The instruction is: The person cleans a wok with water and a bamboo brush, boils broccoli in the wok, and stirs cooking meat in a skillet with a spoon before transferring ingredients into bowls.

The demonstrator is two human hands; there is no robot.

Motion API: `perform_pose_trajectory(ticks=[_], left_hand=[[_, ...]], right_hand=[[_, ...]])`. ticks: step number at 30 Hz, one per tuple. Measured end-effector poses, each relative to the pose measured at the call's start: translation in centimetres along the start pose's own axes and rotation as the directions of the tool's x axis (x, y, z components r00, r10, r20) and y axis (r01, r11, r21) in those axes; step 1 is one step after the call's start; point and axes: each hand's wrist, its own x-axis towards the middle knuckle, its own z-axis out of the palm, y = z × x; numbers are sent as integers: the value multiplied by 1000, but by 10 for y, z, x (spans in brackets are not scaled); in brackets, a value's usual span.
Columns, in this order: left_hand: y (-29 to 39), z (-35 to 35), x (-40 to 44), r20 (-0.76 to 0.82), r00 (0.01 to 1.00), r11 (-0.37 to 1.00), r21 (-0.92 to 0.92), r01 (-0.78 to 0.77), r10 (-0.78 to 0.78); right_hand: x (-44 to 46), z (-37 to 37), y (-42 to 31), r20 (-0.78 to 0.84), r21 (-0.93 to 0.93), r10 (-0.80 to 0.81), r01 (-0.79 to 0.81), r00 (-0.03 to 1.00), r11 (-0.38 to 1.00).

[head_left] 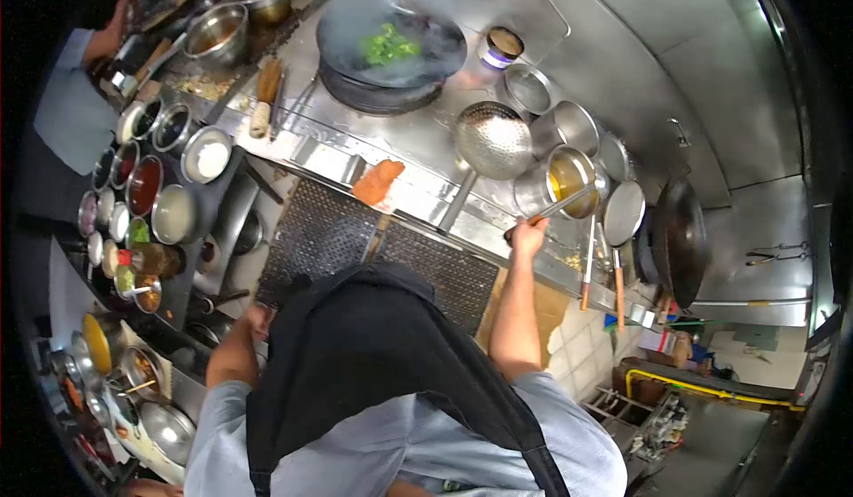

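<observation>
My right hand [530, 237] is wrapped round the handle of a ladle [562, 204]. The ladle's far end reaches into a metal pot of yellow oil [569, 175] on the stove counter. Left of that pot lies a perforated strainer [494, 140], its handle toward me. A wok [333, 39] with chopped greens [389, 46] steams on the burner at the back. My left hand [259, 321] hangs low by my apron, near the side counter; its fingers are partly hidden and too small to read. An orange cloth [378, 182] lies on the counter edge.
Several sauce bowls [206, 155] crowd the left counter. Metal pots [565, 127] and a jar [502, 46] stand on the right of the stove. A second wok [680, 239] leans at the right wall. A co-worker's arm [108, 35] shows at upper left. A brush [265, 97] lies near the burner.
</observation>
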Motion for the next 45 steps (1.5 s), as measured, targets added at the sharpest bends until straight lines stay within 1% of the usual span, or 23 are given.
perform_pose_trajectory(ticks=[3, 5, 7, 9, 11, 13, 14, 15, 16, 17, 18, 21, 27, 29, 30, 31, 32, 33, 34, 39, 41, 43, 45], left_hand=[[-58, 3, -33, 3, 998, 997, 33, 63, -64], [-82, -3, -43, 11, 997, 996, 50, 72, -73], [-97, -17, -46, 17, 997, 995, 72, 67, -69], [-110, -38, -39, 19, 998, 993, 108, 50, -52], [-114, -63, -33, 11, 1000, 987, 159, 22, -25], [-112, -91, -29, -4, 1000, 979, 205, 8, -7], [-110, -105, -24, -13, 1000, 973, 230, 4, -1], [-105, -119, -19, -21, 1000, 966, 259, 4, 2], [-103, -130, -14, -20, 1000, 951, 311, -11, 18], [-109, -139, -1, -24, 999, 936, 352, -22, 33], [-115, -148, 10, -4, 992, 856, 505, -107, 126], [-97, -159, 13, -60, 990, 912, 400, -93, 127], [-104, -154, 37, 10, 974, 870, 448, -206, 226], [-102, -155, 40, 34, 962, 791, 561, -242, 270], [-101, -155, 36, 65, 953, 722, 638, -267, 295], [-101, -153, 32, 57, 966, 746, 624, -232, 252], [-99, -154, 28, 52, 976, 763, 615, -200, 213], [-98, -158, 33, 43, 983, 777, 607, -167, 178], [-110, -158, 40, -30, 966, 832, 515, -205, 256], [-153, -147, 86, -67, 982, 930, 337, -146, 178], [-139, -151, 37, -48, 982, 978, 106, -179, 185], [-127, -154, 6, 11, 961, 959, -79, -274, 276], [-131, -154, 0, 34, 960, 960, -13, -278, 279]], right_hand=[[-11, -6, -28, 153, 362, 148, -195, 977, 912], [-1, 20, -5, -107, 365, 232, -179, 967, 914], [1, 45, 35, -446, 411, 117, 87, 887, 908], [-75, 32, 8, -500, 547, 330, -3, 801, 837], [-116, 71, 74, -563, 138, 155, -92, 812, 986], [-157, 119, 186, -309, -204, 29, -97, 950, 974], [-221, 119, 190, 89, -805, -312, 253, 946, 537], [-274, 114, 190, 364, -784, -216, 424, 906, 453], [-316, 109, 193, 532, -682, -114, 505, 839, 528], [-353, 104, 207, 615, -572, 18, 431, 788, 698], [-385, 97, 219, 664, -500, 145, 291, 733, 816], [-440, 79, 229, 704, -456, 366, -8, 609, 890], [-456, 79, 244, 695, -346, 358, -146, 624, 927], [-442, 95, 253, 680, -240, 170, -3, 713, 971], [-442, 104, 249, 537, -399, -252, 506, 805, 764], [-422, 117, 258, 495, -182, -349, 487, 796, 854], [-405, 147, 287, 549, 52, 23, -61, 836, 997], [-421, 115, 191, 589, 129, 295, -448, 753, 885], [-413, 123, 189, 571, 72, 198, -290, 797, 954], [-430, 149, 165, 581, 183, 157, -317, 799, 931], [-443, 149, 172, 581, -15, 215, -254, 785, 967], [-470, 124, 143, 583, 24, 378, -481, 719, 877], [-475, 130, 187, 653, -59, 376, -452, 657, 890]])
